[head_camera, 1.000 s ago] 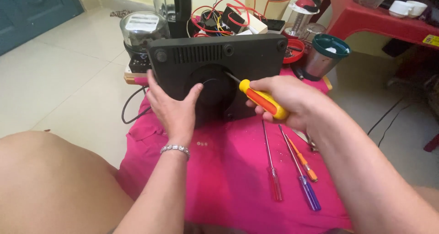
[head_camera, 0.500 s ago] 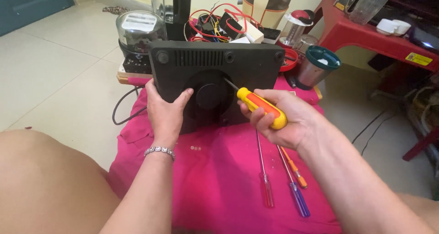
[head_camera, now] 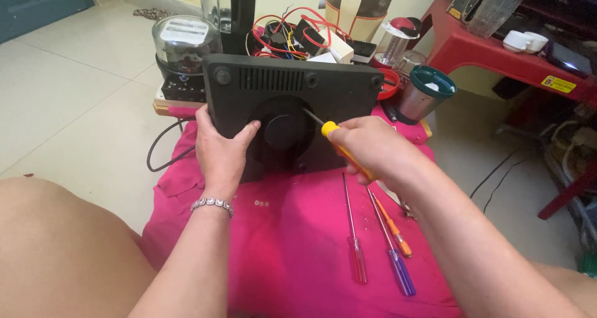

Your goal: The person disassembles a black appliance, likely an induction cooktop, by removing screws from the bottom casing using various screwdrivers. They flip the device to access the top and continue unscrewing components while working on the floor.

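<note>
- Pink cloth (head_camera: 292, 243) covers the low counter; the work lies on it.
- Black appliance base (head_camera: 292, 116) stands on edge at the far side of the cloth, underside toward the camera, vent slots along the top, round hub in the middle.
- Left hand (head_camera: 221, 153) holds the base at its left edge, grip wrapped on it, thumb pressed against the rim of the hub. A silver bracelet (head_camera: 212, 204) sits on that wrist.
- Right hand (head_camera: 373, 150) has its grip closed around a yellow-and-orange screwdriver (head_camera: 339, 145); the blade tip touches the base just right of the hub.
- Glass jar with a green lid (head_camera: 425, 94) stands right of the base, near its corner.
- Tangle of red and black wires (head_camera: 292, 32) lies behind the base.
- Three spare screwdrivers lie on the cloth below the right hand, near one another: red handle (head_camera: 359, 268), purple handle (head_camera: 403, 279), orange handle (head_camera: 401, 242).
</note>
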